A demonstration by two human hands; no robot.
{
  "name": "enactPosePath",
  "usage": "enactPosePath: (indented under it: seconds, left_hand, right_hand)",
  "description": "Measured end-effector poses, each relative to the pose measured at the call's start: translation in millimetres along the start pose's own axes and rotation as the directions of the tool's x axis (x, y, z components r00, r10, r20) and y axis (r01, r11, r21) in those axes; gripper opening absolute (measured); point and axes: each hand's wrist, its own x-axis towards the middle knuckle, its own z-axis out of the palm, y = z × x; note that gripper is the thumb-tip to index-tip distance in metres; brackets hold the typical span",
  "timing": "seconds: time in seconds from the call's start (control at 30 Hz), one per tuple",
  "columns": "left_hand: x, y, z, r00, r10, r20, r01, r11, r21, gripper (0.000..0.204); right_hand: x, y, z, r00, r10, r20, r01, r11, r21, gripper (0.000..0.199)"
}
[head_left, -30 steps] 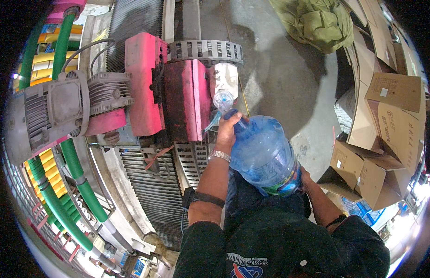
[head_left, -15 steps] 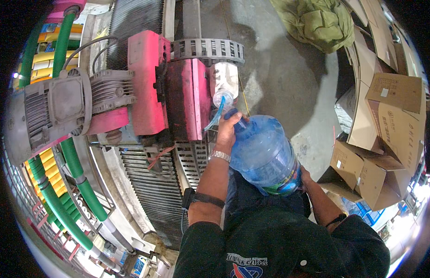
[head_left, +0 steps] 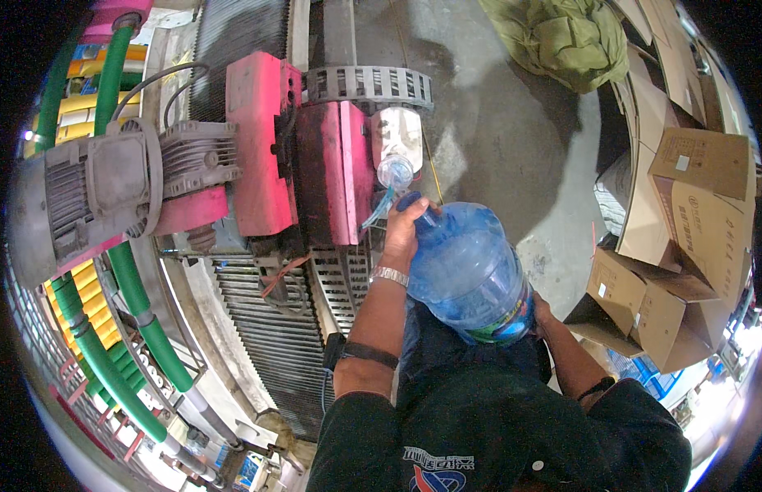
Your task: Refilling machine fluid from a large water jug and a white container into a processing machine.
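Observation:
A large translucent blue water jug (head_left: pixel 467 266) is tilted across my lap, its neck up and to the left, its labelled base toward my right. My left hand (head_left: pixel 402 231) is closed around the neck, just below the blue mouth. My right hand (head_left: pixel 542 313) holds the base from the right side; its fingers are mostly hidden behind the jug. Just beyond the jug's mouth is a clear round opening (head_left: pixel 395 172) on a whitish translucent container (head_left: pixel 399 135). A blue tube (head_left: pixel 379 211) hangs beside that opening. Whether liquid is flowing, I cannot tell.
A pink machine housing (head_left: pixel 262 148) with a grey motor (head_left: pixel 102 184) stands at left. Next to it are a cable chain (head_left: pixel 369 87) and a ribbed bellows cover (head_left: pixel 266 344). Cardboard boxes (head_left: pixel 660 303) stand at right, with an olive cloth bundle (head_left: pixel 574 41) at far right.
The blue tube, which reached up into the clear opening, now shows lower, beside it. Both hands keep their hold and the jug has barely moved.

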Motion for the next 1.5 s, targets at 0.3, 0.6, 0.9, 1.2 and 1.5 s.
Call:
enactPosePath:
  seconds: [0.3,0.6,0.9,1.2,1.5]
  left_hand:
    - [0.9,0.0,-0.5,1.0,0.009,-0.023,-0.009,1.0,0.001,0.022]
    - [2.8,1.9,5.9,1.0,0.029,0.002,-0.029,1.0,-0.007,0.023]
    - [0.9,-1.1,1.2,0.999,0.014,-0.034,-0.014,1.0,-0.005,0.022]
    - [3.4,-4.2,1.0,1.0,0.015,-0.006,-0.015,1.0,0.007,0.023]
    - [0.7,-0.3,10.1,1.0,-0.001,-0.028,0.0,0.999,-0.052,0.025]
  right_hand:
    - [-20.1,-18.0,13.2,0.997,0.065,-0.052,-0.068,0.996,-0.06,0.071]
    - [-7.0,-11.2,4.8,0.992,0.03,-0.125,-0.014,0.992,0.127,0.05]
    - [-20.3,-20.6,16.6,0.986,0.068,-0.152,-0.076,0.996,-0.048,0.06]
    - [-16.2,-18.1,15.4,0.997,0.003,-0.071,0.01,0.983,0.184,0.046]
    - [-13.0,-16.0,10.0,1.0,-0.015,-0.018,0.018,0.985,0.172,0.048]
